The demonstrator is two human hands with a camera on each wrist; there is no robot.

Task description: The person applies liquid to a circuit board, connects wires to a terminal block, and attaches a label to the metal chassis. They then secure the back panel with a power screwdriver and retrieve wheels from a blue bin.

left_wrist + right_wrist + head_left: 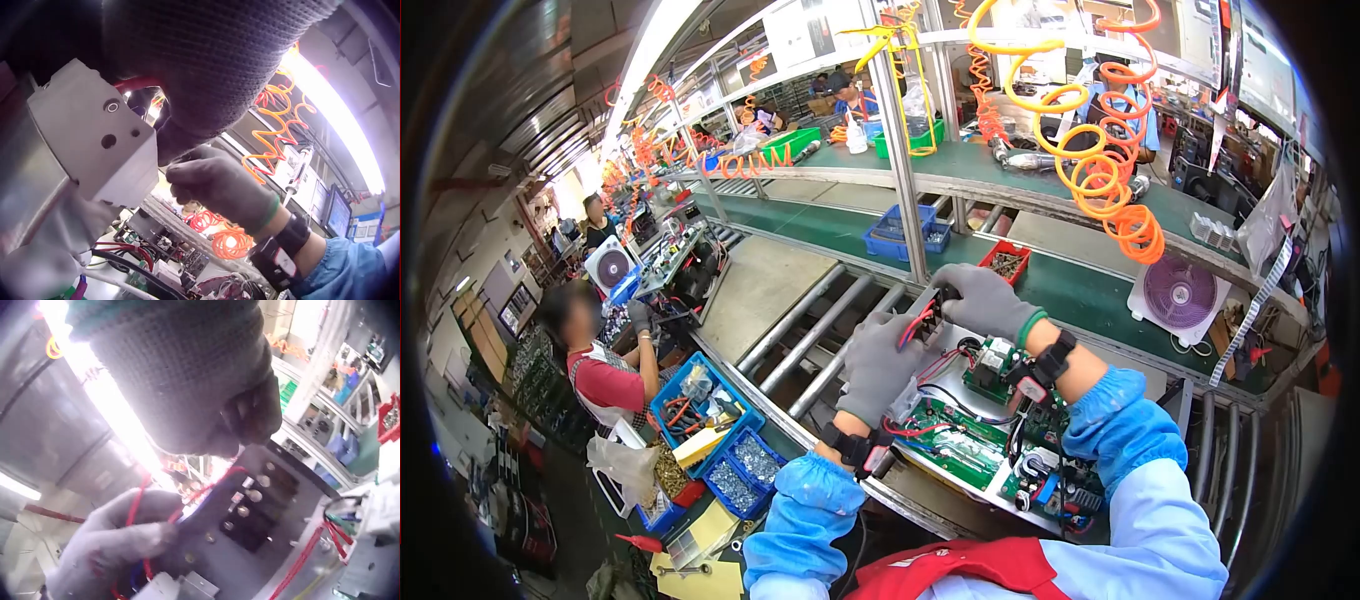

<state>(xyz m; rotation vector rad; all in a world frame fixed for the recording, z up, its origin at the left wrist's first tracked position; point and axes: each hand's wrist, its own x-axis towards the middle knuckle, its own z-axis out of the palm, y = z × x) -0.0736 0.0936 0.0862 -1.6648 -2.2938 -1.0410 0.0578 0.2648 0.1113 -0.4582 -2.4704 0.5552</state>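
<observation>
At the far end of an open metal chassis, both grey-gloved hands meet at a dark panel (269, 531). My left hand (878, 365) pinches red wires (915, 325) beside the panel's edge; in the right wrist view, the wires cross that hand (106, 544). My right hand (985, 300) grips the panel's upper edge with bent fingers, seen from behind it in the right wrist view (181, 369). Round metal contacts line the panel's face. Green circuit boards (960, 440) and loose cables lie in the chassis nearer my body. The exact fingertip contacts are partly hidden.
Metal rollers (815, 350) run left of the chassis. Blue bins (742, 470) of small parts stand at the lower left, near a seated person. Beyond are a red tray (1006, 262) of screws, blue baskets (890, 235), a metal post and hanging orange coiled hoses (1100, 165).
</observation>
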